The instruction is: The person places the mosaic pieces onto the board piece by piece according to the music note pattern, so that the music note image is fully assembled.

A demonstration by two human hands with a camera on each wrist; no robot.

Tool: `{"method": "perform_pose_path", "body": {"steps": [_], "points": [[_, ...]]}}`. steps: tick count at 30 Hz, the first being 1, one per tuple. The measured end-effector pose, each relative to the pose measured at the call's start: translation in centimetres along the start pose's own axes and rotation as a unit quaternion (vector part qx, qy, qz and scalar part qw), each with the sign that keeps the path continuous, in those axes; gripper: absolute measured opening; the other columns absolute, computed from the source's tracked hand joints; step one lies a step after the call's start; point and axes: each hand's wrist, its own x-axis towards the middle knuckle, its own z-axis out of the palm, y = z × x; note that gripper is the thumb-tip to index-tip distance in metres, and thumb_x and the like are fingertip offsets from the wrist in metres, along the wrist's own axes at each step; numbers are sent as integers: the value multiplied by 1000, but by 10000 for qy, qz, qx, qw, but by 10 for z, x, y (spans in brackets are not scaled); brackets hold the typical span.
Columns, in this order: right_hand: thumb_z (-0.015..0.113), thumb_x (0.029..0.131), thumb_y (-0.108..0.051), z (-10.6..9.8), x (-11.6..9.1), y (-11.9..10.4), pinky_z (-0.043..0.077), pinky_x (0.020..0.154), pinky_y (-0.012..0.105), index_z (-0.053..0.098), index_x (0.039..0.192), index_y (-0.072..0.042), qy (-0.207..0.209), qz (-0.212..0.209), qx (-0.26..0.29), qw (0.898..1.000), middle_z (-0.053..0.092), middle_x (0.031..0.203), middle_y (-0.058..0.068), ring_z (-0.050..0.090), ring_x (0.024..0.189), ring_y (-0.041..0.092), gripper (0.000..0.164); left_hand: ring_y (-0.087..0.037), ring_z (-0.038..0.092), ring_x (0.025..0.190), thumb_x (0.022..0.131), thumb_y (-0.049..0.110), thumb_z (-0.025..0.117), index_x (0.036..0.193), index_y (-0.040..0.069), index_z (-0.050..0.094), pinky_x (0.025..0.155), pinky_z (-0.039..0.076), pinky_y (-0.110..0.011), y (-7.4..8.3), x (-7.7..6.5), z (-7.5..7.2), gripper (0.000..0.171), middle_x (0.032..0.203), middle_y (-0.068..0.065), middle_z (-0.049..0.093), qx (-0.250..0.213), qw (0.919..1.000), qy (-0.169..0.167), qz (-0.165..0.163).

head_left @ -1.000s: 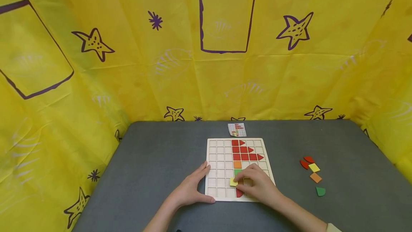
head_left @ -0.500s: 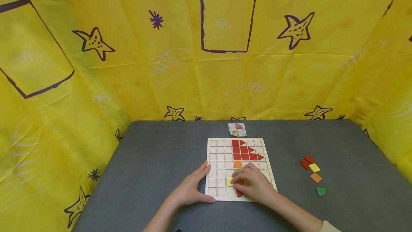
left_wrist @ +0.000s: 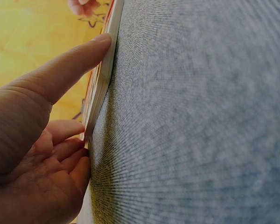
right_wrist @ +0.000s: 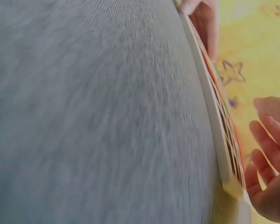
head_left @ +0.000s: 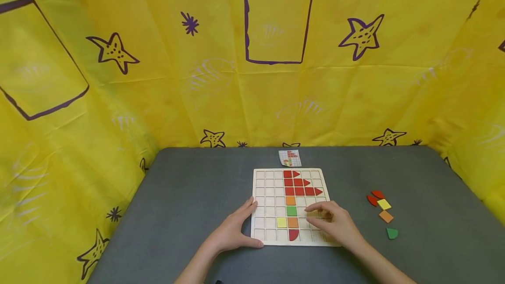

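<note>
A pale wooden grid board [head_left: 270, 190] lies on the table in the head view. My left hand [head_left: 236, 228] rests at its front left corner, the thumb on the front edge and the fingers along the left side. My right hand [head_left: 335, 223] hovers over the board's right part, thumb and forefinger apart, holding nothing. A yellow square tile [head_left: 281, 222] sits in a cell left of an orange tile [head_left: 293, 222]. Below that is a red quarter-round tile [head_left: 293, 235]; above it are a green tile [head_left: 291, 211] and another orange one. Red squares and triangles [head_left: 300, 191] fill parts of the top three rows.
A small printed card [head_left: 289, 158] with a coloured grid pattern lies behind the board. Right of the board are loose tiles: two red pieces [head_left: 377, 194], a yellow square [head_left: 384, 204], an orange square [head_left: 386, 216] and a green rounded piece [head_left: 392, 233]. Yellow patterned cloth [head_left: 213, 104] surrounds the grey table.
My right hand has laid the yellow square in its cell, let go and drawn back to the right, uncovering the tiles beneath. The left hand has stayed at the board's corner.
</note>
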Motion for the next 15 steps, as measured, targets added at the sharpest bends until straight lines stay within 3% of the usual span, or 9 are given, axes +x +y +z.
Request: {"method": "perform_pose_path", "body": {"steps": [2,6,12,15], "points": [[78,76,-38,-8,-3,3,40,67,24,70,96,-31,11,336,-84,9994,60,92,-5,48,82,13,22,-26,23,144,64,48,84,151,18,28,107,29,-57,0,0,0,107,159,1,17,6,10000,-6,-1],[76,78,-40,-25,-8,15,42,67,23,70,99,-28,185,600,-377,9973,60,93,-2,49,82,12,25,-26,23,144,64,48,83,151,17,28,107,30,-56,-1,0,0,107,159,0,17,31,10000,-16,5],[75,80,-35,-50,-20,38,47,68,20,69,100,-23,679,293,-500,9960,68,98,-3,56,83,1,24,-26,23,144,64,49,84,150,17,28,107,30,-56,-1,1,0,108,159,0,18,41,10000,11,25],[77,79,-30,-64,-25,46,47,67,20,69,99,-22,943,73,-815,9922,70,97,-1,58,79,-3,23,-26,23,144,64,49,83,150,17,28,107,30,-56,-1,1,1,108,159,0,17,59,10000,4,27]]}}
